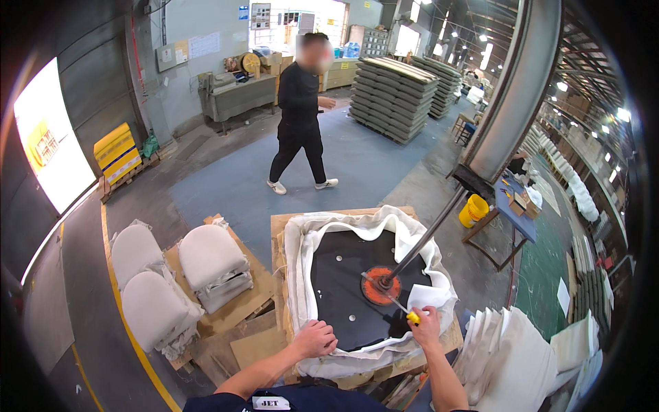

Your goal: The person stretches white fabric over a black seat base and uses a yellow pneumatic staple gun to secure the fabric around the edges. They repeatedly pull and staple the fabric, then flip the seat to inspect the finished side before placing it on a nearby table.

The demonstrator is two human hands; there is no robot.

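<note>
In front of me lies a seat cushion with a black base panel (343, 292), ringed by folded white padding and pale fabric (296, 275). A round orange press plate (379, 285) at the end of a metal rod rests on the panel. My right hand (427, 328) is closed around a yellow-handled tool (412, 318) with a long thin metal shaft, which reaches toward the plate. A loose white piece (427, 296) lies just beyond that hand. My left hand (316, 339) is closed at the near left edge, its curled fingers on the fabric.
Covered cushions (213, 257) sit on cardboard at the left. White sheets (504, 343) are stacked at the lower right. A metal column (515, 89) rises at the upper right, near a yellow bucket (473, 210) and blue table (515, 211). A person (300, 110) walks beyond the workbench.
</note>
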